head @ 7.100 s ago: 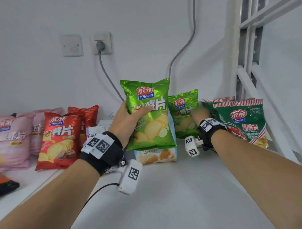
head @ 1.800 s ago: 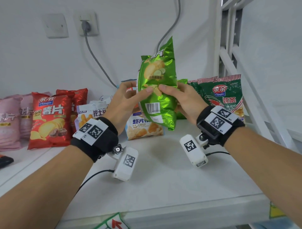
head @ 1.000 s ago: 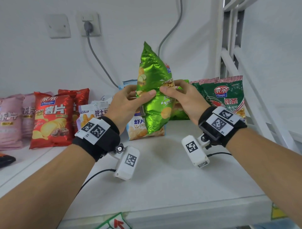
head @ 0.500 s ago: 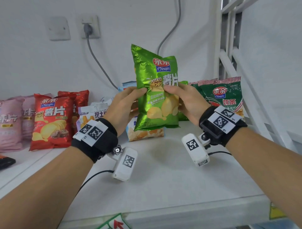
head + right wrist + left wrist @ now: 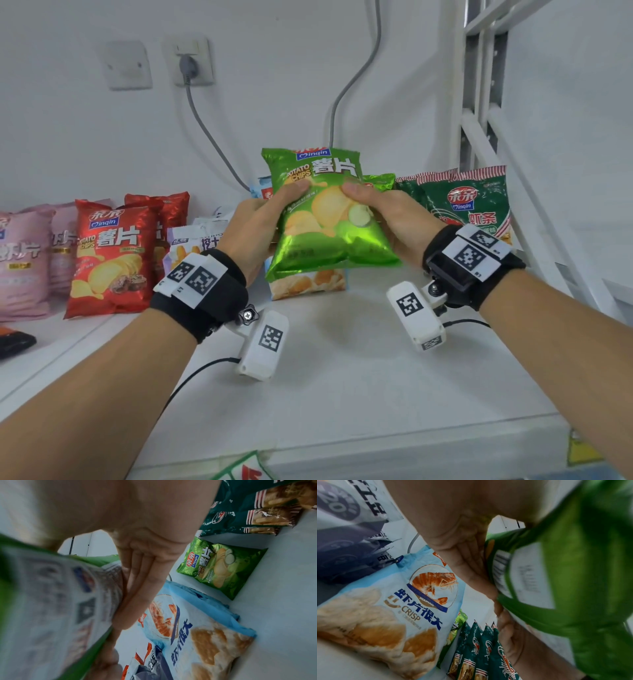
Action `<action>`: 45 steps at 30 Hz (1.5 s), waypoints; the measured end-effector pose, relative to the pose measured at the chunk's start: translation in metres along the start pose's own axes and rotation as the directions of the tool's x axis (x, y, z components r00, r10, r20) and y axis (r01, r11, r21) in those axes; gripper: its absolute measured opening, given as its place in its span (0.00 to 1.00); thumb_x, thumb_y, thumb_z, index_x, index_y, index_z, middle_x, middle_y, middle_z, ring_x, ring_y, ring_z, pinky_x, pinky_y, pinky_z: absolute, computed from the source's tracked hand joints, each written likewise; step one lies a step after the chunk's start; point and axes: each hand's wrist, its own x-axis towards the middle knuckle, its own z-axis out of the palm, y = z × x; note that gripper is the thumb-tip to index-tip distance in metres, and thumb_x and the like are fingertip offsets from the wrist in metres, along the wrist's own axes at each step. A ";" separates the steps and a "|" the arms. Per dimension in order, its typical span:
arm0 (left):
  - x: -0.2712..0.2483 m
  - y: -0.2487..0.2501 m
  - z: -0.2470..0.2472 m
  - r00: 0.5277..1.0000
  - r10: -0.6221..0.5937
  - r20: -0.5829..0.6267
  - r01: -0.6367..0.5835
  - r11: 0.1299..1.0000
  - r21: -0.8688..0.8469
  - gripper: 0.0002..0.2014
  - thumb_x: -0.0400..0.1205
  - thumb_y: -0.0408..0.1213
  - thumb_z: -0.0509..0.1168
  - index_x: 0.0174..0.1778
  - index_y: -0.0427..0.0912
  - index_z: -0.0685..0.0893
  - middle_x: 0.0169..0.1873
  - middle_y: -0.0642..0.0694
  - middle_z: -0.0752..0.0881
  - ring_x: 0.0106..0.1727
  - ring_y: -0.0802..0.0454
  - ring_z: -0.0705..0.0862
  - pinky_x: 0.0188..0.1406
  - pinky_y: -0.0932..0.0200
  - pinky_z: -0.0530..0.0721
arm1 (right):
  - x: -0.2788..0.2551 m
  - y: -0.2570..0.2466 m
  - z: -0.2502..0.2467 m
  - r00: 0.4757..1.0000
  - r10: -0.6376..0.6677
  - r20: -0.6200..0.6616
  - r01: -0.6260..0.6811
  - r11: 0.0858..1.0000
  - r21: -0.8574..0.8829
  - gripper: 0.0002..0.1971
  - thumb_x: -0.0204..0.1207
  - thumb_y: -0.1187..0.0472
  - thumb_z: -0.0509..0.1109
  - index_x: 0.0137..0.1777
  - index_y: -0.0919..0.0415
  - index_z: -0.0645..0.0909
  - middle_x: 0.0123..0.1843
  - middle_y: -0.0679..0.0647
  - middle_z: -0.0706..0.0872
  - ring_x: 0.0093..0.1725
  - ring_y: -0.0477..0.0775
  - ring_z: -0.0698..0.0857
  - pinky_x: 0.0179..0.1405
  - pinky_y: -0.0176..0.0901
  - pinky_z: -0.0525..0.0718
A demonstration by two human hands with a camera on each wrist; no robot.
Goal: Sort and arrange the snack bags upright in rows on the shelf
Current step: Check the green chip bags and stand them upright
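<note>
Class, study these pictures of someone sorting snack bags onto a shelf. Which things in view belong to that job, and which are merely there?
Part of the job:
- green chip bag, held by left hand and right hand
- red chip bags
- pink bags
- blue shrimp-crisp bag
- dark green shrimp-stick bags
- shelf

Just there:
- wall socket
- grey cable
- blank wall plate

Arms: both bare, no sleeves.
Left wristband [image 5: 205,291]: wide black fabric cuff; two white tags printed with black square code marks on top.
Left wrist camera [image 5: 263,344]: white rounded block under the wrist, one code mark on its face, fixed by a black star-head screw [image 5: 249,314].
Left cable [image 5: 191,375]: thin, black.
Right wristband [image 5: 474,263]: black cuff with a dark flat module; two white code tags.
Right wrist camera [image 5: 416,320]: white block, code marks on face and end.
Right cable [image 5: 467,322]: thin, black.
</note>
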 end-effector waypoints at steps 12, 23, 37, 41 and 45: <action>-0.009 0.010 -0.003 0.985 -0.087 0.150 0.066 0.988 0.140 0.15 0.73 0.67 0.69 0.35 0.64 0.95 0.32 0.42 0.90 0.20 0.44 0.83 0.16 0.62 0.80 | -0.010 -0.006 -0.005 0.995 -0.010 0.100 0.009 1.000 0.006 0.17 0.65 0.31 0.80 0.45 0.41 0.96 0.29 0.59 0.89 0.23 0.58 0.87 0.23 0.43 0.86; 0.008 0.006 -0.008 1.000 0.017 0.025 -0.020 0.992 0.124 0.12 0.80 0.54 0.76 0.40 0.50 0.97 0.39 0.50 0.95 0.37 0.55 0.93 0.34 0.64 0.87 | -0.002 -0.005 -0.002 0.988 -0.137 -0.077 0.121 0.976 -0.182 0.08 0.75 0.47 0.80 0.42 0.48 0.96 0.42 0.50 0.96 0.40 0.48 0.94 0.39 0.44 0.89; 0.009 0.002 -0.012 0.808 0.491 0.325 -0.577 0.770 0.273 0.36 0.70 0.20 0.77 0.75 0.36 0.73 0.66 0.41 0.83 0.69 0.39 0.83 0.69 0.38 0.84 | -0.005 -0.009 -0.011 0.852 -0.520 0.056 0.504 0.787 -0.355 0.31 0.65 0.80 0.85 0.63 0.58 0.77 0.58 0.54 0.89 0.58 0.50 0.90 0.58 0.47 0.90; 0.009 0.002 -0.012 0.787 0.512 0.345 -0.612 0.718 0.332 0.36 0.70 0.24 0.78 0.75 0.37 0.72 0.63 0.57 0.83 0.67 0.51 0.83 0.68 0.47 0.85 | -0.005 -0.005 -0.010 0.868 -0.494 0.047 0.480 0.811 -0.334 0.33 0.64 0.83 0.83 0.61 0.55 0.76 0.59 0.57 0.87 0.58 0.56 0.89 0.57 0.58 0.91; 0.007 0.000 -0.009 0.808 0.491 0.326 -0.583 0.746 0.321 0.39 0.69 0.21 0.78 0.76 0.36 0.72 0.66 0.47 0.83 0.66 0.50 0.85 0.62 0.52 0.88 | -0.007 -0.006 -0.007 0.870 -0.492 0.022 0.465 0.807 -0.363 0.33 0.64 0.82 0.84 0.60 0.54 0.76 0.58 0.57 0.88 0.57 0.54 0.89 0.57 0.56 0.91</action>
